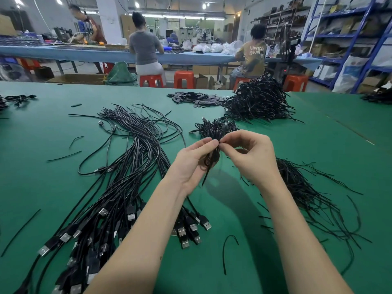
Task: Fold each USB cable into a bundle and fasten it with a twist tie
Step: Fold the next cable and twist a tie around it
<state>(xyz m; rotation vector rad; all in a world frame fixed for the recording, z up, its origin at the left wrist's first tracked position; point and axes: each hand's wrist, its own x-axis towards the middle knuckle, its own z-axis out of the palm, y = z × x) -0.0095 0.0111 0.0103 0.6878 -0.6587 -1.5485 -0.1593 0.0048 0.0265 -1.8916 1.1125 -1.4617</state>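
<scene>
Risk, as judged: the folded cable bundle [212,157], held above the green tabletop [244,209] in the near centre, may spring open or the twist tie [206,177] slip off if either pinch loosens. Left hand [194,164]: palm up, grip pinching the bundle's top. Right hand [249,154]: arched over, grip pressed together at the same point; which it holds, tie or cable, cannot be told.

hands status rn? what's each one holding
Left hand: closed, gripping the folded cable bundle.
Right hand: closed, fingertips pinching at the top of the bundle, probably the twist tie; too small to confirm.
</scene>
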